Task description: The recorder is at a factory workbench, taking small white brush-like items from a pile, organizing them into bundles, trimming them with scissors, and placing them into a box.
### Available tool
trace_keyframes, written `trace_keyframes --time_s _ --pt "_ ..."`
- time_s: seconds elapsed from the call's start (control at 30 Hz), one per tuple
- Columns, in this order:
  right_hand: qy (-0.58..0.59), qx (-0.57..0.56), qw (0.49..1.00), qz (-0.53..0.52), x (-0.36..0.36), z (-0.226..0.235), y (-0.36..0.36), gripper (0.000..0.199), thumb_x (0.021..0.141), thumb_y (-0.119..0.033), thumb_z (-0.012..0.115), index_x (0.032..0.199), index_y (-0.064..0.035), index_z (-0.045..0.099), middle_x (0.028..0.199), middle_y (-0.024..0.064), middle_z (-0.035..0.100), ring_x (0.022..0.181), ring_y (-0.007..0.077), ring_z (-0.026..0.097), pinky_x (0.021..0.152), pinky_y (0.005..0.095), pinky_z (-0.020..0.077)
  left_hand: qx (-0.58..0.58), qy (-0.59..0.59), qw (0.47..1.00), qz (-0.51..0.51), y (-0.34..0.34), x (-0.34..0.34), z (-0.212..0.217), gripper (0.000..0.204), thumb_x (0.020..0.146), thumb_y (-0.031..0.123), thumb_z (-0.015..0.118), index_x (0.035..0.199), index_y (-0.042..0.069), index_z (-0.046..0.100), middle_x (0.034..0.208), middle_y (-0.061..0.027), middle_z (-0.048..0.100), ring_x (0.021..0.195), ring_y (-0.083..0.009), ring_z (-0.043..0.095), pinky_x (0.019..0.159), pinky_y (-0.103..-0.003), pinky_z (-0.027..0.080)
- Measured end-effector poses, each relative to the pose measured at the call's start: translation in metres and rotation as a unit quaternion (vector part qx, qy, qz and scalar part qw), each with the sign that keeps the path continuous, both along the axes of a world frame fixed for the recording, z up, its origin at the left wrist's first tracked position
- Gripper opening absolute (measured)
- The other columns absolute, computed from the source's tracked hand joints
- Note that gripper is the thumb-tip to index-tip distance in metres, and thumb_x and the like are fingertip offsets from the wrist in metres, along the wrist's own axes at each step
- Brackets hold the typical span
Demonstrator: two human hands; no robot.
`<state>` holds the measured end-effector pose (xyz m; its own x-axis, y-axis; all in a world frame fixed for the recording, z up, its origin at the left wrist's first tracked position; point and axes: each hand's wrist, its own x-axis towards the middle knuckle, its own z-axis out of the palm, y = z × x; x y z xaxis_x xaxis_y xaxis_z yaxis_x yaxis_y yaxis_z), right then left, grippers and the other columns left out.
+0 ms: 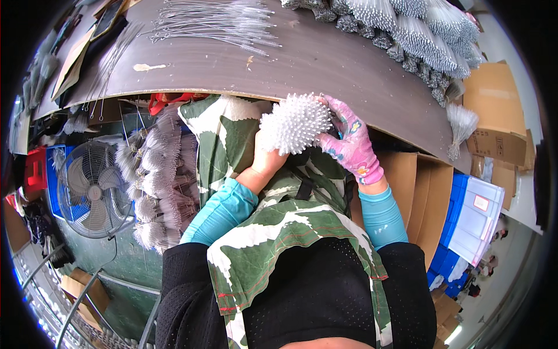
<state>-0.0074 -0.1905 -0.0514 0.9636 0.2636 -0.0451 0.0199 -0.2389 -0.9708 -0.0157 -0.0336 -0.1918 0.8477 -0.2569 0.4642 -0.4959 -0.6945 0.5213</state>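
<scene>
A thick bundle of straw brushes [295, 123], white bristle ends toward me, is held above my lap at the table's front edge. My bare left hand [266, 156] is wrapped round its lower left side, with most of the fingers hidden behind the bristles. My right hand [350, 142], in a pink flowered glove, closes on the bundle's right side with thumb and fingers. On the table [203, 75] beyond lies a loose spread of straw brushes [218, 23] with wire loop ends pointing left.
Tied brush bundles [418, 35] are piled at the table's far right, with one bundle [461, 129] by its right edge. Hanging brush bundles [160, 174] and a fan [95, 189] stand at my left. Cardboard boxes [427, 200] and a clear-lidded blue bin [474, 215] are at right.
</scene>
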Motion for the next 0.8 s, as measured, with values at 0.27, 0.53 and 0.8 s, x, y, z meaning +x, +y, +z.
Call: trace_keyframes --time_s 0.27,0.53,0.8 --pt "0.012 0.044 0.999 -0.029 0.004 -0.007 0.012 0.053 0.078 0.0 0.065 0.127 0.0035 0.044 0.122 0.0122 0.054 0.112 0.0181 0.051 0.097 0.0302 0.0402 -0.135 0.108 0.984 -0.043 0.001 0.003 0.004 0.039 0.083 0.023 0.061 0.121 0.014 0.056 0.122 -0.0074 0.055 0.115 -0.0294 0.048 0.098 -0.042 0.035" --pt "-0.007 -0.031 0.994 -0.105 0.013 -0.016 0.007 0.029 0.078 0.0 0.063 0.107 0.0003 0.058 0.094 0.0028 0.064 0.084 0.0081 0.058 0.077 0.0231 0.047 -0.129 0.15 0.98 -0.031 -0.004 0.009 0.006 0.044 0.082 0.034 0.061 0.123 0.017 0.054 0.124 -0.0074 0.053 0.117 -0.0296 0.045 0.101 -0.044 0.031" --pt "0.005 -0.015 0.994 -0.104 0.006 -0.014 -0.002 0.026 0.078 0.002 0.065 0.102 -0.0002 0.058 0.095 0.0041 0.063 0.085 0.0083 0.057 0.074 0.0238 0.0479 -0.136 0.154 0.978 -0.028 -0.005 0.008 -0.001 0.048 0.081 0.031 0.059 0.127 0.018 0.05 0.125 -0.0075 0.051 0.121 -0.029 0.042 0.101 -0.044 0.031"
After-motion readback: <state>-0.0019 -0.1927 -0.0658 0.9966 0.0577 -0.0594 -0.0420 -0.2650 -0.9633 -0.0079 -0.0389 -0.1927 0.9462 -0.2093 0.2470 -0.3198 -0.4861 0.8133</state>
